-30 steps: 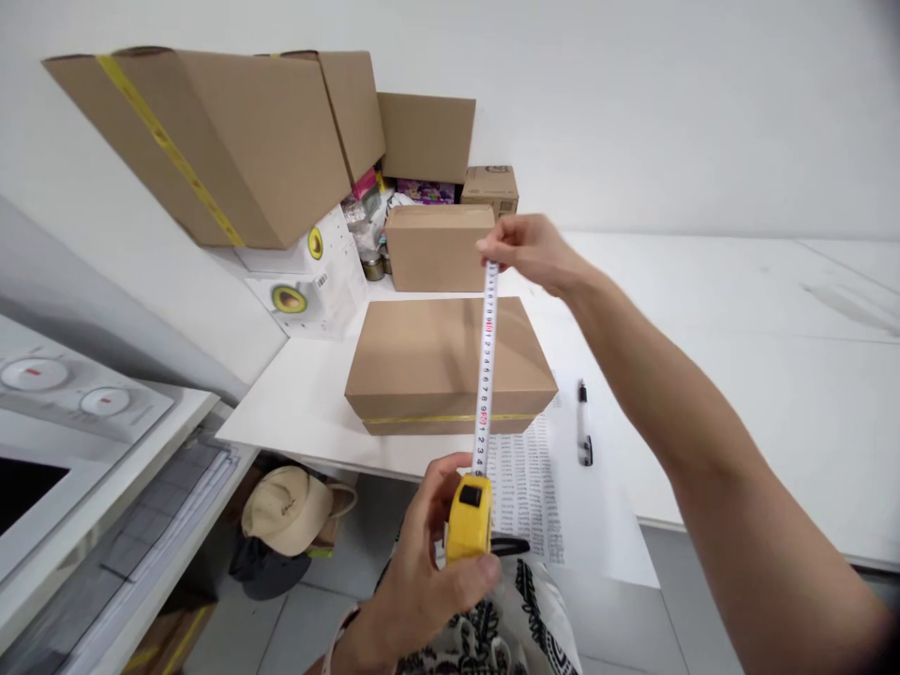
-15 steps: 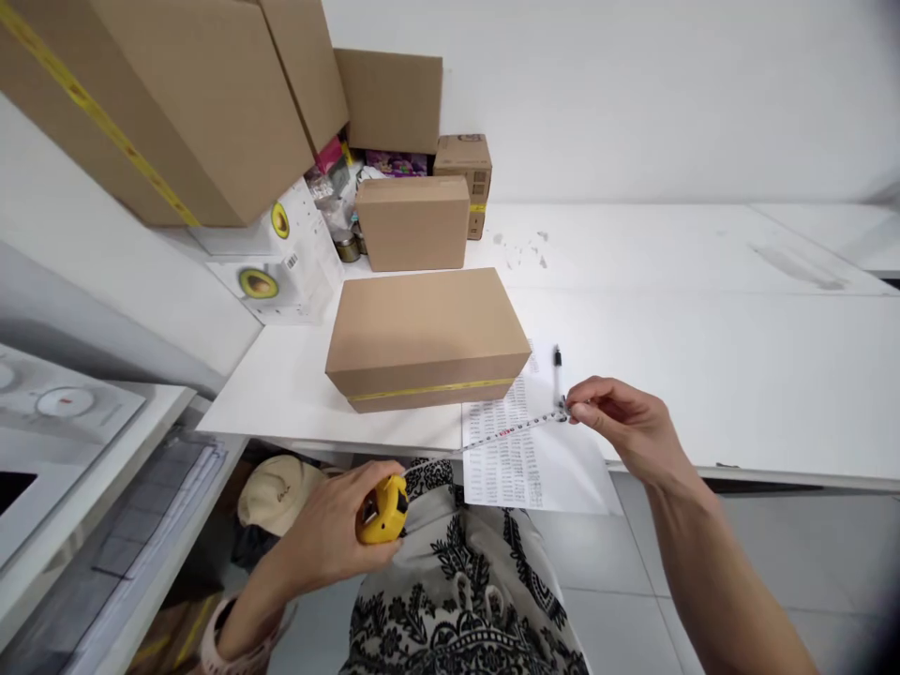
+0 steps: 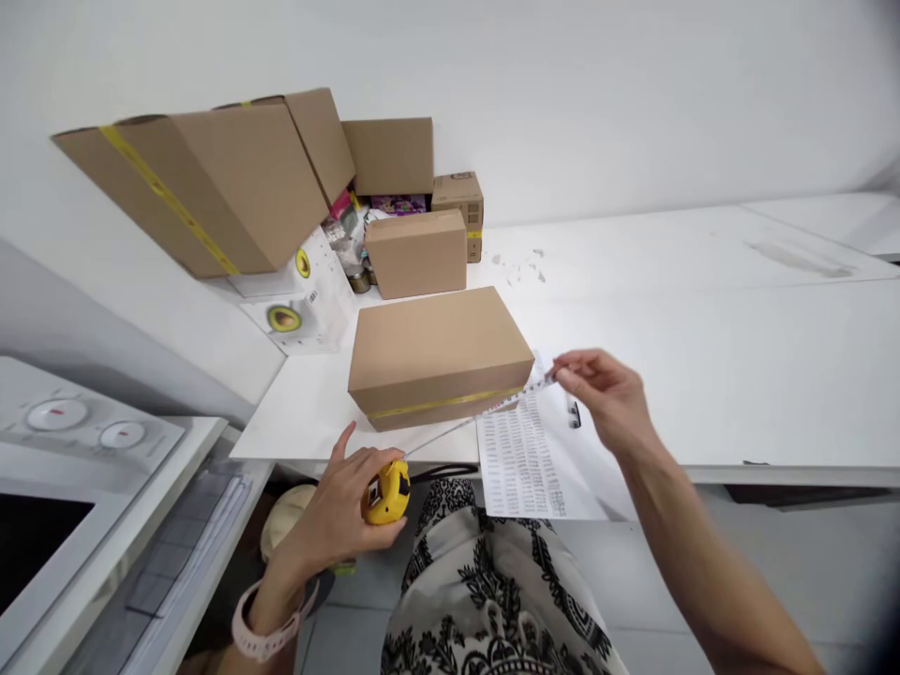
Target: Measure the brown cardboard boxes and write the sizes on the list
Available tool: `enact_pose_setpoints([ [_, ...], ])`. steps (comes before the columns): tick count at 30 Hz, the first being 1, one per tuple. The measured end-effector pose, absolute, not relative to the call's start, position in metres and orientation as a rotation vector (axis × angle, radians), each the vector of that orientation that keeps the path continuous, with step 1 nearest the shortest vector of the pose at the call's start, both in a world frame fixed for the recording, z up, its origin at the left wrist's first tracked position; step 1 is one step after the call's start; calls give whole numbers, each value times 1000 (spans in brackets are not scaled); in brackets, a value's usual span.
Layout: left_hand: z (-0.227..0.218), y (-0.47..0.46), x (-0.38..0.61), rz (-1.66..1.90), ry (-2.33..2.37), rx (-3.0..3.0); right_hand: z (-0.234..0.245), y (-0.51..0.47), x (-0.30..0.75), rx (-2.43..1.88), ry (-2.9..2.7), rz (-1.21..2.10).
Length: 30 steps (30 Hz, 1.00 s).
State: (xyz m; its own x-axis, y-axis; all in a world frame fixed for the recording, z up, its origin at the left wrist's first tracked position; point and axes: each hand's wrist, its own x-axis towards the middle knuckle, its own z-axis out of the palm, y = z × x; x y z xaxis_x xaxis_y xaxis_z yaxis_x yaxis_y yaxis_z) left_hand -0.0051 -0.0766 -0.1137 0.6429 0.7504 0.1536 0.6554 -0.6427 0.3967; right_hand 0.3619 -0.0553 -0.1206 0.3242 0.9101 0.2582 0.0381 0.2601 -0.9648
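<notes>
left hand (image 3: 344, 503) clasps the tape measure (image 3: 388, 494), right hand (image 3: 606, 394) pinches its blade (image 3: 506, 403), slanting past the long front of the nearest cardboard box (image 3: 440, 342).

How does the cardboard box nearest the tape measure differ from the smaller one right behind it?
The front cardboard box looks larger than the rear cardboard box. Yellow tape runs along the front one's near side; the rear one shows none. The front one shows mostly its top, the rear one mostly its front face. Both are brown and rest on the white table.
</notes>
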Motion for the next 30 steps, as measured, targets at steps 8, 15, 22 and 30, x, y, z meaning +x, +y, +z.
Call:
enact_pose_setpoints([
  [8, -111, -36, -16, 149, 1033, 2453, -169, -54, 365, -1291, -867, 1317],
  [15, -100, -21, -15, 156, 988, 2403, -160, -34, 366, -1328, -1049, 1382],
  [22, -37, 6, -28, 195, 865, 2438, -84, -21, 373, -1306, -1262, 1076],
  [30, 4, 14, 3, 355, 950, 2211, -28, 31, 378, -1209, -1189, 947],
])
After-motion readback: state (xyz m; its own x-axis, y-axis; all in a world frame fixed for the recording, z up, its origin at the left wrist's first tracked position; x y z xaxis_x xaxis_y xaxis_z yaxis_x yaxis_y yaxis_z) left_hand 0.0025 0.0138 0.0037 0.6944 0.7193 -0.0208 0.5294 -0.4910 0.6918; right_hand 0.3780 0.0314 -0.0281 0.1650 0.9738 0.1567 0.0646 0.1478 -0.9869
